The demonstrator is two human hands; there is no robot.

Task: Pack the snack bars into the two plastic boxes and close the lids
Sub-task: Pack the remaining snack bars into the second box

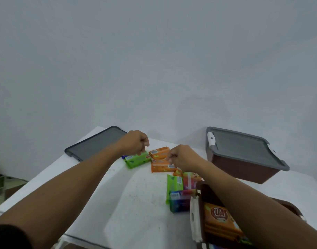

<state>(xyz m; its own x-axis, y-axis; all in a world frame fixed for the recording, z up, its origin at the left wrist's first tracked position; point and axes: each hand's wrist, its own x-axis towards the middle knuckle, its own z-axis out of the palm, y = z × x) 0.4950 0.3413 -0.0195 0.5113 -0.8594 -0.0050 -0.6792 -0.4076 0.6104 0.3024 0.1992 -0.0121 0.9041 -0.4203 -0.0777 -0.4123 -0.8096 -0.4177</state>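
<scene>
Reaching forward over the white table [93,186], both bare forearms stretch out from the near edge and converge on the loose snack bars. The left hand [136,141] is curled knuckles-up, fingertips pinched on the far edge of a green bar [138,161] whose long axis runs left to right, tilted slightly upward to the right. The right hand [182,157] is likewise curled, fingers closed on the right end of an orange bar [161,167] lying roughly left to right just right of the green bar; whether either bar is lifted cannot be told. A second orange bar [158,152] lies just beyond it, angled the same way. Nearer than the orange bar, a second green bar [173,186], a red bar [190,180] and a blue bar [179,202] lie clustered, mostly pointing away from the person. Right of the blue bar, an open brown box [194,218] holds an orange pack, partly hidden by the right forearm. Far right of the green bar stands a closed brown box with a grey lid [243,150]; far left of it a loose grey lid [94,143] lies flat.
</scene>
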